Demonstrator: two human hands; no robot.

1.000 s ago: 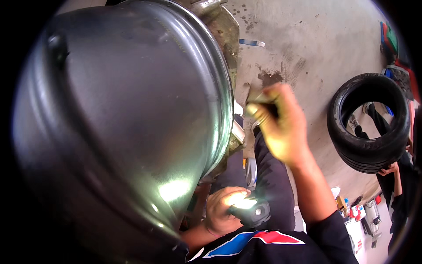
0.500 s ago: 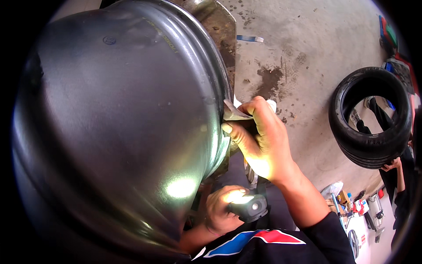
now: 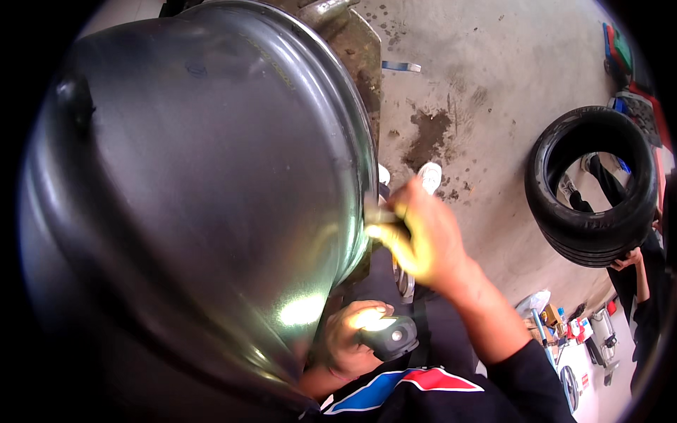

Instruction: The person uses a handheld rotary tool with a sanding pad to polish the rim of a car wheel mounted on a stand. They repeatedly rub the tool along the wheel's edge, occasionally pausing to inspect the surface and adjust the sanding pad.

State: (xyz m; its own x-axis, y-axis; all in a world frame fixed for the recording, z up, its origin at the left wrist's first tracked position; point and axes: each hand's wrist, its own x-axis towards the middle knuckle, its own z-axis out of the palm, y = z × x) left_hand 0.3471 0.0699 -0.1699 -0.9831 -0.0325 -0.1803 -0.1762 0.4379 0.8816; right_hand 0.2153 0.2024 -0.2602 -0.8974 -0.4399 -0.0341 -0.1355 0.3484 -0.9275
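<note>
A large black wheel rim [image 3: 211, 162], its barrel toward me, fills the left side of the view. My right hand [image 3: 430, 236], blurred by motion, pinches a folded grey-brown piece of sandpaper [image 3: 379, 213] against the rim's right edge. Lower down, my left hand [image 3: 347, 335] is wrapped round a dark work light [image 3: 395, 338]. The lit lamp throws a bright spot onto the lower right of the barrel and glows on my right thumb. A dark knob-like part [image 3: 76, 102] shows at the barrel's upper left.
Behind the rim is a rusty metal plate [image 3: 367, 56]. A blue strip [image 3: 400, 66] lies on the stained concrete floor [image 3: 493, 63]. At right, another person's hand [image 3: 626, 261] supports an upright black tyre [image 3: 592, 240]. Boxes and tools [image 3: 564, 328] clutter the lower right.
The rim has turned slightly, its upper markings and dark knob shifting right. My right hand has moved a little down along the edge with the sandpaper. My left hand has barely shifted.
</note>
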